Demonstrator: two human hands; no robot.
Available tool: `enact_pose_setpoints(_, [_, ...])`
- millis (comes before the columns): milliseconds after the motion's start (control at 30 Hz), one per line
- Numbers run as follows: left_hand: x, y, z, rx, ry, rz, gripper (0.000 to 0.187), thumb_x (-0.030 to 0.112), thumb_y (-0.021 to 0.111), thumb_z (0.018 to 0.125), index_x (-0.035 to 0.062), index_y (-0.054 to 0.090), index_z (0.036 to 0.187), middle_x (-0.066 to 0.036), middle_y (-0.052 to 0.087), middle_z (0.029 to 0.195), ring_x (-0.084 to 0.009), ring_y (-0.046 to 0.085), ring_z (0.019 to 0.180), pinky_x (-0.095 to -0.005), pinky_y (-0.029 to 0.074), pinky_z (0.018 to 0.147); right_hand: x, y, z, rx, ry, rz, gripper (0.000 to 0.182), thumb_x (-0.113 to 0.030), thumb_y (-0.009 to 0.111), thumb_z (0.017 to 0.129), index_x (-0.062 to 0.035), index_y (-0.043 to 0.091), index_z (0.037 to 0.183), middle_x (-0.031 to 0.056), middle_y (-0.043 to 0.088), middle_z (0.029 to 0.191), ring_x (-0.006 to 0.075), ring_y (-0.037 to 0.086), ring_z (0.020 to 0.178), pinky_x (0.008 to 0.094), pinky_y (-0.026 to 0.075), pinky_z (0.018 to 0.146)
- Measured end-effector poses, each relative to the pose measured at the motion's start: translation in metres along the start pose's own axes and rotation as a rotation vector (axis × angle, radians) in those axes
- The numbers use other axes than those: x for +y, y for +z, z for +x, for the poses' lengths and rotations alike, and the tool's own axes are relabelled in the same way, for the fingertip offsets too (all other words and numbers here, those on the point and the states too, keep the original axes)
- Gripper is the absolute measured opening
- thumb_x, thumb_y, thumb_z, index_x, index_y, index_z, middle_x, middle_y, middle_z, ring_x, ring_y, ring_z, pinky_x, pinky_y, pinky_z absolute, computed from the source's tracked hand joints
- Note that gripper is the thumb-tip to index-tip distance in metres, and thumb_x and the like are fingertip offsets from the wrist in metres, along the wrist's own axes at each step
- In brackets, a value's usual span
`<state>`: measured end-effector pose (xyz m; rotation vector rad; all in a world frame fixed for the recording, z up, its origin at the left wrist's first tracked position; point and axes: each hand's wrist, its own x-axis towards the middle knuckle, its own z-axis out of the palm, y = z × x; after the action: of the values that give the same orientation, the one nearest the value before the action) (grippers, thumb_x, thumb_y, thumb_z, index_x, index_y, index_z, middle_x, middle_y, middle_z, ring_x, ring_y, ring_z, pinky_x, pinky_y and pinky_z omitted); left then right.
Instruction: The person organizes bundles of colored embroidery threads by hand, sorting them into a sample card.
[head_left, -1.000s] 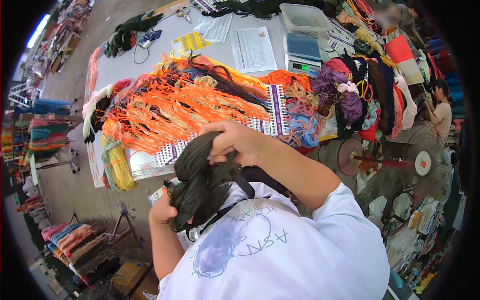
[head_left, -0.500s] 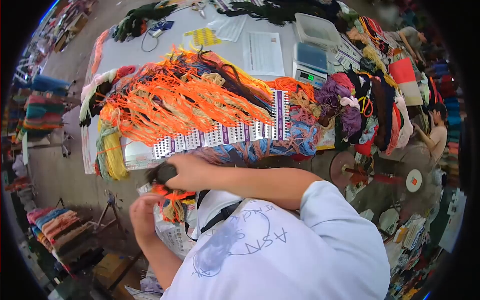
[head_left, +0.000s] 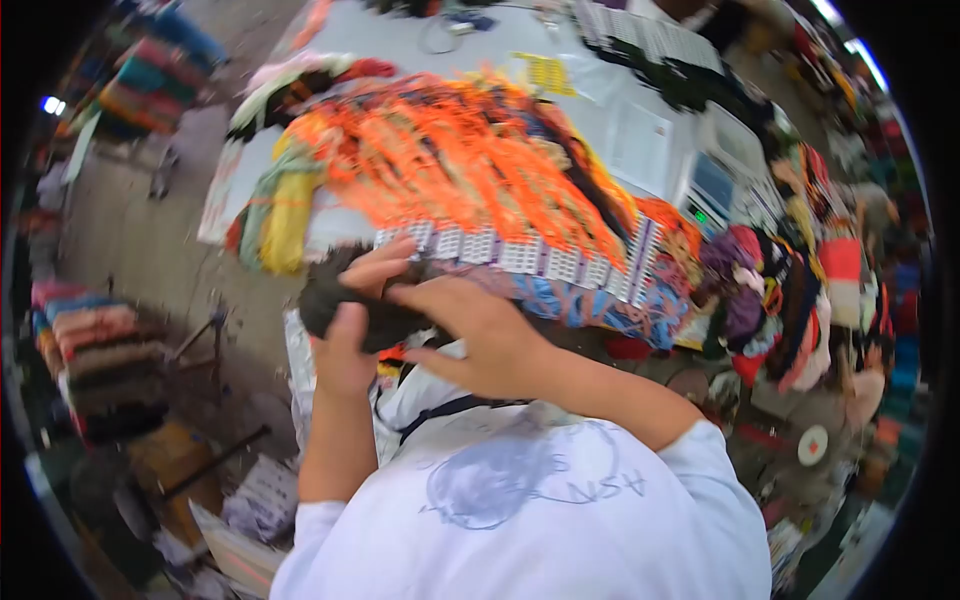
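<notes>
A dark, nearly black hank of yarn [head_left: 330, 285] is held up in front of my chest, at the table's near edge. My left hand [head_left: 352, 335] has its fingers wrapped over the hank, the thumb on the near side. My right hand [head_left: 480, 330] is at the hank's right end, thumb and fingers spread apart around it; motion blur hides how firmly it touches. Beyond the hands, a large bundle of orange and tan yarn [head_left: 430, 160] lies on white punched cards [head_left: 510, 255]. Orange strands show below the dark hank.
Blue and pink yarn [head_left: 570, 300] lines the table's near edge, with yellow yarn [head_left: 290, 220] hanging at the left. A scale [head_left: 710, 185] and mixed hanks [head_left: 740, 260] are to the right. Folded textiles [head_left: 100, 350] are piled at lower left. A person [head_left: 865, 385] is at far right.
My left hand has risen from below and now grips the dark hank. The hank is higher, and my right hand's fingers have spread. The view has turned, shifting the table rightward.
</notes>
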<state>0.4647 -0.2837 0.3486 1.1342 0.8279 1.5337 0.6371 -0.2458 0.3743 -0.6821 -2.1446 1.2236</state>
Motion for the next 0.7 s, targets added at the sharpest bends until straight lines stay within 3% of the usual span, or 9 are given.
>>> enact_pose_setpoints(33, [0.010, -0.021, 0.012, -0.222, 0.197, 0.377, 0.049, 0.033, 0.046, 0.087, -0.0025, 0.052, 0.119, -0.020, 0.049, 0.129, -0.0361, 0.039, 0.126, -0.0432, 0.023, 0.107, 0.006, 0.010, 0.002, 0.016, -0.006, -0.020, 0.052, -0.011, 0.069, 0.074, -0.0035, 0.050, 0.121, 0.0151, 0.056, 0.111, 0.0320, 0.054, 0.103, 0.0394, 0.043, 0.088])
enact_pose_setpoints(100, [0.025, -0.044, 0.024, -0.176, 0.235, 0.839, 0.049, 0.025, 0.047, 0.084, -0.0014, 0.049, 0.125, -0.013, 0.050, 0.130, -0.0317, 0.035, 0.130, -0.0411, 0.023, 0.106, 0.029, 0.034, 0.006, 0.117, 0.104, 0.097, 0.038, -0.009, 0.064, 0.080, -0.0013, 0.055, 0.116, 0.0134, 0.059, 0.102, 0.0244, 0.059, 0.096, 0.0336, 0.046, 0.083])
enact_pose_setpoints(167, [0.037, -0.066, 0.020, -0.045, -0.088, 0.362, 0.051, 0.024, 0.045, 0.085, -0.0003, 0.045, 0.130, -0.016, 0.050, 0.130, -0.0300, 0.037, 0.128, -0.0398, 0.026, 0.106, 0.032, 0.048, 0.014, 0.264, 0.264, 0.333, 0.025, -0.008, 0.059, 0.085, 0.0005, 0.059, 0.109, 0.0120, 0.064, 0.090, 0.0171, 0.063, 0.081, 0.0294, 0.049, 0.074])
enact_pose_setpoints(200, [0.044, -0.068, 0.014, -0.086, -0.121, -0.216, 0.055, 0.025, 0.043, 0.086, 0.0005, 0.039, 0.135, -0.020, 0.050, 0.127, -0.0292, 0.039, 0.127, -0.0388, 0.029, 0.104, 0.029, 0.048, 0.019, 0.256, 0.270, 0.310, 0.025, -0.008, 0.058, 0.086, 0.0005, 0.059, 0.109, 0.0109, 0.065, 0.090, 0.0152, 0.063, 0.080, 0.0284, 0.049, 0.074])
enact_pose_setpoints(267, [0.062, -0.067, 0.005, -0.114, -0.087, -0.429, 0.058, 0.027, 0.042, 0.087, 0.0008, 0.031, 0.138, -0.023, 0.048, 0.128, -0.0284, 0.040, 0.126, -0.0392, 0.032, 0.102, 0.025, 0.049, 0.025, 0.236, 0.324, 0.405, 0.020, -0.009, 0.055, 0.089, 0.0010, 0.059, 0.107, 0.0078, 0.064, 0.089, 0.0111, 0.061, 0.079, 0.0256, 0.048, 0.073])
enact_pose_setpoints(367, [0.046, -0.099, 0.003, 0.135, -0.270, -0.481, 0.064, 0.032, 0.041, 0.087, 0.0001, 0.025, 0.140, -0.020, 0.035, 0.140, -0.0321, 0.034, 0.131, -0.0420, 0.025, 0.108, 0.011, 0.061, 0.048, 0.241, 0.337, 0.508, 0.015, -0.008, 0.052, 0.091, 0.0017, 0.060, 0.100, 0.0048, 0.062, 0.086, 0.0089, 0.059, 0.078, 0.0222, 0.047, 0.071])
enact_pose_setpoints(500, [0.061, -0.098, -0.011, -0.018, -0.340, -0.630, 0.068, 0.035, 0.040, 0.085, -0.0008, 0.025, 0.140, -0.018, 0.022, 0.147, -0.0310, 0.032, 0.131, -0.0429, 0.025, 0.108, -0.018, 0.084, 0.080, 0.274, 0.233, 0.509, 0.017, -0.008, 0.061, 0.085, 0.0010, 0.061, 0.099, 0.0057, 0.061, 0.086, 0.0106, 0.057, 0.072, 0.0231, 0.046, 0.068])
enact_pose_setpoints(567, [0.068, -0.105, -0.010, -0.054, -0.336, -0.676, 0.069, 0.033, 0.042, 0.085, -0.0033, 0.023, 0.140, -0.018, 0.030, 0.143, -0.0287, 0.037, 0.127, -0.0399, 0.030, 0.105, -0.026, 0.088, 0.098, 0.152, 0.013, 0.137, 0.020, -0.011, 0.066, 0.080, -0.0005, 0.062, 0.097, 0.0073, 0.061, 0.085, 0.0139, 0.058, 0.072, 0.0262, 0.047, 0.068])
enact_pose_setpoints(700, [0.078, -0.119, -0.016, -0.074, -0.367, -0.732, 0.070, 0.034, 0.042, 0.086, -0.0063, 0.023, 0.139, -0.020, 0.042, 0.134, -0.0257, 0.047, 0.119, -0.0373, 0.036, 0.102, -0.031, 0.105, 0.107, 0.007, 0.156, 0.239, 0.013, -0.011, 0.067, 0.079, -0.0001, 0.065, 0.086, 0.0067, 0.061, 0.084, 0.0133, 0.057, 0.071, 0.0267, 0.046, 0.067])
